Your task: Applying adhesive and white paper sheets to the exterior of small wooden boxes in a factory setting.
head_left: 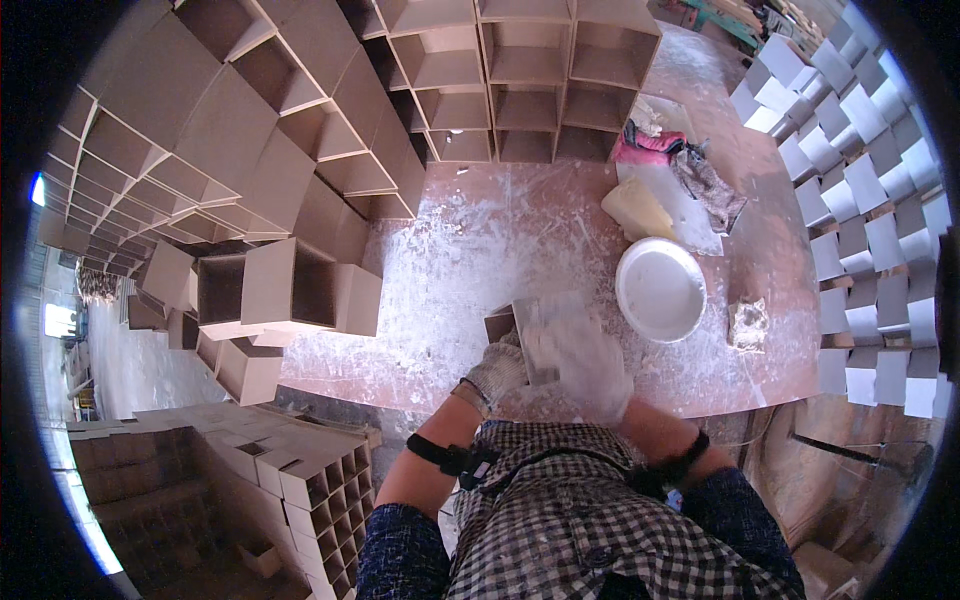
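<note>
My left hand [497, 374], in a pale knitted glove, grips the side of a small open box [541, 342] at the table's near edge. One face of the box looks whitish, and its dark opening shows at the far left corner. Against that face lies my right hand [598, 372], also gloved. Motion smears its fingers, so I cannot see whether they hold anything. Right of the box stands a round white basin [661, 290] with white contents. A pale yellow crumpled piece [637, 210] lies just behind it.
The reddish table [470, 250] is smeared white. Stacked brown open boxes [530, 75] rise at the back and left, with loose boxes [290, 285] nearer. Pale boxes [850, 190] form a wall at right. Rags [705, 185] and a whitish lump [747, 326] lie near the basin.
</note>
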Demonstrator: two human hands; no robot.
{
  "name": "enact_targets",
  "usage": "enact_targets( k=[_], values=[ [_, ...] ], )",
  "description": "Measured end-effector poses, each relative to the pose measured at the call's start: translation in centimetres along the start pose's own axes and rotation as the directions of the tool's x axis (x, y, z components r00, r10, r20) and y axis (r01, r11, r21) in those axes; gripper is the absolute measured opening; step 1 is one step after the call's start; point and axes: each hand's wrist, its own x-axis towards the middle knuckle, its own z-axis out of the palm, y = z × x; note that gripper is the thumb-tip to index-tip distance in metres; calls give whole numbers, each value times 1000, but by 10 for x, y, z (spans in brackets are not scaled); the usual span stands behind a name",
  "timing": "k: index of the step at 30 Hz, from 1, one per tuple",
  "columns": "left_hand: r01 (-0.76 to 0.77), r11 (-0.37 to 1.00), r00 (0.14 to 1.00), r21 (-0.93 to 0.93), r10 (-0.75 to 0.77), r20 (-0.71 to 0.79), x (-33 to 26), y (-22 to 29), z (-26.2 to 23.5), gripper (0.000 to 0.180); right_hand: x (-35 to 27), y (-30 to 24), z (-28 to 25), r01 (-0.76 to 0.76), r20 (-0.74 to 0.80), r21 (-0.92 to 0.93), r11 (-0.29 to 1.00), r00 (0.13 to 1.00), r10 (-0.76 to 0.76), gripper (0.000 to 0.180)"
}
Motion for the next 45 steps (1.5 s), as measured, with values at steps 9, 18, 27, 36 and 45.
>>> enact_targets(
  k=[9, 18, 27, 36, 45],
  values=[
    [44, 886, 903, 461, -233, 362, 27, 65, -52, 47, 52, 17, -7, 215, -453, 87, 973, 878, -153, 8],
    [103, 918, 949, 383, -206, 238, 4, 24, -21, 38, -13, -29, -18, 234, 26, -43, 971, 972, -234, 11],
    [253, 919, 882, 302, -348, 318, 11, 37, -32, 37, 5, -20, -5, 273, -172, 23, 962, 949, -265, 21],
    [148, 905, 932, 399, -263, 251, 4, 29, -24, 38, -36, 7, -45, 198, -168, 337, 921, 975, -148, 24],
    [123, 914, 983, 387, -164, 76, 12, 38, -24, 28, 28, 61, 5, 120, -115, 872, 475, 993, -39, 17]
  ],
)
